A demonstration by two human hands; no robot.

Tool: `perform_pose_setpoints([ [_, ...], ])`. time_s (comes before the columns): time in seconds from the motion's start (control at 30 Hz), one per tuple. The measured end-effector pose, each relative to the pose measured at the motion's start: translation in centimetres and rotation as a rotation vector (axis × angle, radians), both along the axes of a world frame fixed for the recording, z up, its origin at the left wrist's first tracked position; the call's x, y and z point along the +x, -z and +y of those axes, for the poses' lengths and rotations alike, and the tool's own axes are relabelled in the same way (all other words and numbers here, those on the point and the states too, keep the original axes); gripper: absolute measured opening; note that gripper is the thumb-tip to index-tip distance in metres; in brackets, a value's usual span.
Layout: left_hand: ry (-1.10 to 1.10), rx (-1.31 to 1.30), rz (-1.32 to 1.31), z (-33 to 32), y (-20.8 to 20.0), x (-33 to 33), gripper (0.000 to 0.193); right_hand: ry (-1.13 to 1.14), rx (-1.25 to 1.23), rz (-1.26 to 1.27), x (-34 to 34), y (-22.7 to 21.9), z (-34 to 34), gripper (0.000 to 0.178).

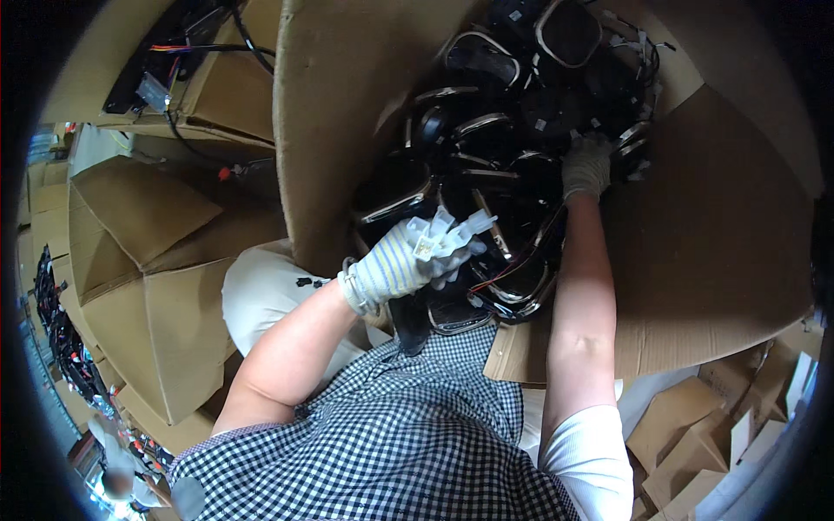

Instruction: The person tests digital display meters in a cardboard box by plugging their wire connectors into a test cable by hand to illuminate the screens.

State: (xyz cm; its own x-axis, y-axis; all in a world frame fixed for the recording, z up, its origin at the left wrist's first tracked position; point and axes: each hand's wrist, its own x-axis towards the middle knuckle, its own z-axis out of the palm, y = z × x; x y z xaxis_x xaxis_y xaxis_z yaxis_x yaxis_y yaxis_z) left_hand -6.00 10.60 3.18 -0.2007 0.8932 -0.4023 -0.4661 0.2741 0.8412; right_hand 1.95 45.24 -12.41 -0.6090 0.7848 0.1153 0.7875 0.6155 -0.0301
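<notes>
My left hand (393,267), in a striped work glove, is closed around several white plastic connector housings (445,236) that stick out past the fingers. It hovers over the near side of a big cardboard box (317,130). Glossy black rounded units (485,57) with pale metallic trim lie heaped inside the box. Deeper in, my gloved right hand (587,167) reaches among these units; its fingertips are partly hidden in the dark pile. Thin coloured wires with a small white plug (475,300) run across the units between my hands.
Open cardboard flaps (165,269) stand at the left, with another box (230,95) holding wired black parts behind them. A wide box flap (721,234) slopes at the right. Loose cardboard (686,425) lies at lower right. A person (122,473) is at far lower left.
</notes>
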Motion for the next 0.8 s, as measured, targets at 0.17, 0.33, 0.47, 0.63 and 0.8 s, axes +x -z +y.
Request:
perform_pose_setpoints([
  [0.17, 0.19, 0.126, 0.727, 1.8, -2.1, -0.1, 0.029, -0.325, 0.298, -0.094, 5.5, 5.4, 10.3, 0.031],
  [0.33, 0.095, 0.158, 0.483, 1.4, -0.5, 0.0, 0.021, -0.482, -0.037, -0.192, 3.9, -1.2, 4.0, 0.038],
  [0.47, 0.104, 0.069, 0.528, 0.9, -0.1, 0.3, 0.016, -0.043, -0.83, 0.708, 3.9, -9.0, -3.8, 0.038],
  [0.63, 0.059, 0.175, 0.843, 0.9, -0.2, 0.9, 0.015, 0.105, -0.77, 1.087, 7.2, -16.5, -14.2, 0.037],
  [0.8, -0.189, 0.397, 0.638, 0.6, -0.6, 1.7, 0.028, -0.274, -0.834, 1.033, 7.6, -19.5, -23.3, 0.018],
])
